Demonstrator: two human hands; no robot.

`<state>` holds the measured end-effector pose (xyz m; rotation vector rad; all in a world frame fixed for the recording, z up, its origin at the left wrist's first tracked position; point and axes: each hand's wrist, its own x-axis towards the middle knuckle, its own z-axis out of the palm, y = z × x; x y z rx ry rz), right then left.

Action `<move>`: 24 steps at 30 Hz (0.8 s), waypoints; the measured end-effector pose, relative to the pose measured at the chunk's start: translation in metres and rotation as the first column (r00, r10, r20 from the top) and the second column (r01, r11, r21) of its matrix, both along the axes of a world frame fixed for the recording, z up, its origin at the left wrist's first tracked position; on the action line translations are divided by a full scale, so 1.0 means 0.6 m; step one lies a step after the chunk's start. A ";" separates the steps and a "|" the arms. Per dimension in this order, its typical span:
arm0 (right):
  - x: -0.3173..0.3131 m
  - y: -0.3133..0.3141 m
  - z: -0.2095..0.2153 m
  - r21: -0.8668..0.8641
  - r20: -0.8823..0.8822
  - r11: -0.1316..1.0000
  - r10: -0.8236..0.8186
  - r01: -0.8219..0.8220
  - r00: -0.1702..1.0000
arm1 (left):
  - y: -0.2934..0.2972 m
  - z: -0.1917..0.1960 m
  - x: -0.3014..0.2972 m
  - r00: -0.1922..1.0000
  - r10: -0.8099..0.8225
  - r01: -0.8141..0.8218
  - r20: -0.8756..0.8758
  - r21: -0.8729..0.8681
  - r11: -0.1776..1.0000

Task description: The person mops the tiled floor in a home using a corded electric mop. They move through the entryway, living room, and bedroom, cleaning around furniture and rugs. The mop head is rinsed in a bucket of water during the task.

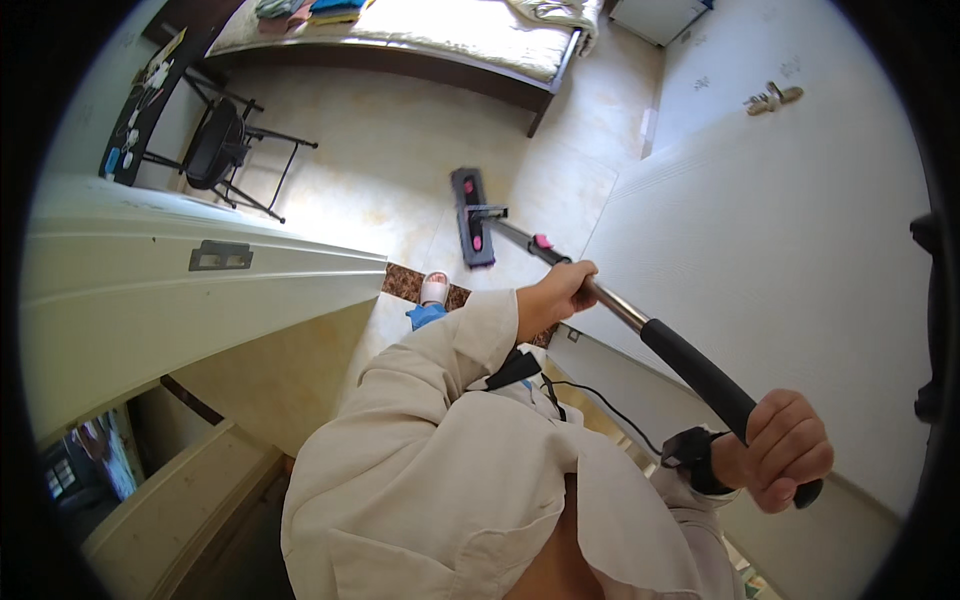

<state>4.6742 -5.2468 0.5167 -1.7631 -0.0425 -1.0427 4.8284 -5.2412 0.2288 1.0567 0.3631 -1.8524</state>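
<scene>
Both hands grip one flat mop (560, 262), seen from the head camera looking steeply down. The left hand (560, 295) is wrapped closed around the bare metal part of the mop's pole, just below a small pink collar (543, 242) on the shaft; its cream sleeve (470, 340) runs back toward the body. The right hand (790, 450) is clenched around the black foam grip (700, 372) at the pole's upper end, the grip's tip poking out under the fist, and a dark strap (690, 450) sits at that wrist. From the left hand the pole slants away to the mop's head (471, 217), a narrow dark pad with pink marks that lies flat on the pale tiled floor (400, 170), well ahead of the mop holder's foot in a white slipper (433, 290), which stands on a dark patterned threshold strip (405, 283). To the right of the mop rises a white door (780, 220) with a metal handle (772, 98). To the mop's left is a white door edge with a metal latch plate (220, 256). Beyond the mop head stands a bed (450, 30) with a light cover, and left of that a black folding chair (220, 150).
</scene>
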 end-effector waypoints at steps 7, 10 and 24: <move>0.248 0.028 -0.103 -0.050 -0.060 0.966 -0.257 0.254 0.965 | -0.122 -0.094 0.229 0.992 -0.042 0.048 0.120 -0.053 0.997; 0.348 0.007 -0.133 -0.116 -0.229 0.982 -0.171 0.148 0.958 | -0.181 -0.147 0.320 0.993 -0.011 0.017 0.115 -0.050 0.999; 0.587 -0.052 -0.192 -0.277 -0.490 0.906 0.154 -0.321 0.858 | -0.163 -0.216 0.585 0.975 0.118 -0.097 0.189 -0.118 0.988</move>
